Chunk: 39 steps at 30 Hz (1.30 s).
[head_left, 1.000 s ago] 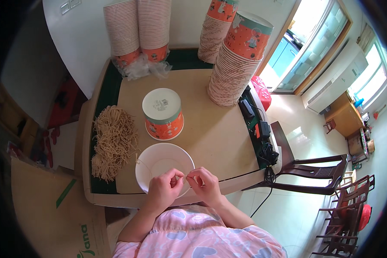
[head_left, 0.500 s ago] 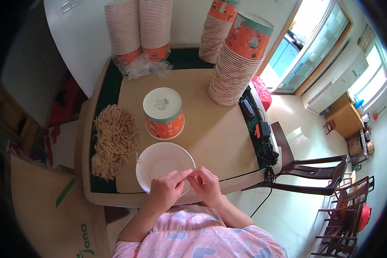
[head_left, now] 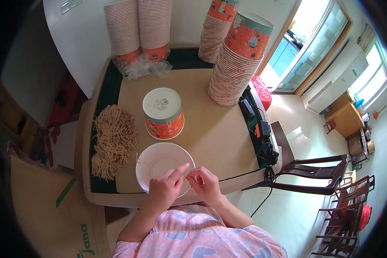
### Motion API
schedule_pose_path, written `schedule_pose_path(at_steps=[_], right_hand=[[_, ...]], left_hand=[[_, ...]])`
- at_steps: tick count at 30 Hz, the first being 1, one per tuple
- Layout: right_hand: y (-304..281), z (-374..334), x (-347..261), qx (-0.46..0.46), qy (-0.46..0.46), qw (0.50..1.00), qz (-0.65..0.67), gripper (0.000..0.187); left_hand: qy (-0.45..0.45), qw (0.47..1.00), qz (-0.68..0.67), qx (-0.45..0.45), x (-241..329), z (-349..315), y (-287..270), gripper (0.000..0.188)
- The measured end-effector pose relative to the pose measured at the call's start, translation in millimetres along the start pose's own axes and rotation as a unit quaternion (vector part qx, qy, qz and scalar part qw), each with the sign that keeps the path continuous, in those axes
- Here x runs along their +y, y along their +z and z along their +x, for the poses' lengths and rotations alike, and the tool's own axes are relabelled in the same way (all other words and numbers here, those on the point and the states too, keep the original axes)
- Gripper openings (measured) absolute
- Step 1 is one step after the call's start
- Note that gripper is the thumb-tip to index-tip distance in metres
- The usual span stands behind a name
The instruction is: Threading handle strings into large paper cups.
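Note:
A white paper bucket (head_left: pixel 152 165) stands mouth up at the table's near edge. A bit of beige string (head_left: pixel 140 160) crosses its left rim. Over the bucket's right side, my left hand (head_left: pixel 164 187) pinches a thin string end, its index finger stretched out. My right hand (head_left: pixel 205 185), fingertips almost touching the left ones, pinches the string too; most of it is hidden by the fingers. Just beyond is an upside-down orange and green paper bucket (head_left: pixel 164 127). Left of both lies a tangled heap of beige strings (head_left: pixel 114 144).
Tall nested bucket stacks stand at the far right (head_left: pixel 234 71) and far left (head_left: pixel 155 26), with crumpled clear plastic (head_left: pixel 144 69) below the left ones. Black cables and a power adapter (head_left: pixel 264 129) line the right edge. A cardboard box (head_left: pixel 51 206) is at left, a dark chair (head_left: pixel 309 172) at right.
My left index finger has lifted and straightened away from the pinch. My left hand has shifted slightly left, opening a small gap between the fingertips; the buckets and strings stay put.

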State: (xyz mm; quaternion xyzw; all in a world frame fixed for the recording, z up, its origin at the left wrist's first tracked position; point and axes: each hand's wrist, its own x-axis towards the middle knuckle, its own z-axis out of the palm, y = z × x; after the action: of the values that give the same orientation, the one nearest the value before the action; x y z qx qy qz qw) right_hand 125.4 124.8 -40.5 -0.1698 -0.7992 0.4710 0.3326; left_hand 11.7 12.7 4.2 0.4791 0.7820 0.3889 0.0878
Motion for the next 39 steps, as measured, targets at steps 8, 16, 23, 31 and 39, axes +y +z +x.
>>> schedule_pose_path(at_steps=[8, 16, 23, 31, 39], right_hand=[[-0.3, -0.2, 1.0, 0.002, -0.004, 1.0, -0.004, 0.012], [0.9, 0.0, 1.2, 0.002, -0.007, 1.0, -0.007, 0.012], [1.9, -0.4, 2.2, 0.003, -0.005, 1.0, -0.002, 0.011], [2.3, 0.4, 2.7, 0.004, -0.002, 1.0, -0.007, 0.01], [2.8, -1.2, 5.9, 0.01, 0.007, 1.0, -0.002, 0.011]], left_hand=[[0.091, 0.995, 0.051, 0.003, -2.1, -1.5, -0.2, 0.034], [0.087, 0.995, 0.05, 0.021, -5.9, -1.2, 2.7, 0.023], [0.009, 0.999, -0.037, 0.031, -7.2, -1.8, 5.7, 0.006], [-0.048, 0.992, -0.113, -0.01, -6.1, -0.3, -1.6, 0.004], [-0.09, 0.99, -0.107, -0.034, 0.7, 0.8, -9.3, 0.008]])
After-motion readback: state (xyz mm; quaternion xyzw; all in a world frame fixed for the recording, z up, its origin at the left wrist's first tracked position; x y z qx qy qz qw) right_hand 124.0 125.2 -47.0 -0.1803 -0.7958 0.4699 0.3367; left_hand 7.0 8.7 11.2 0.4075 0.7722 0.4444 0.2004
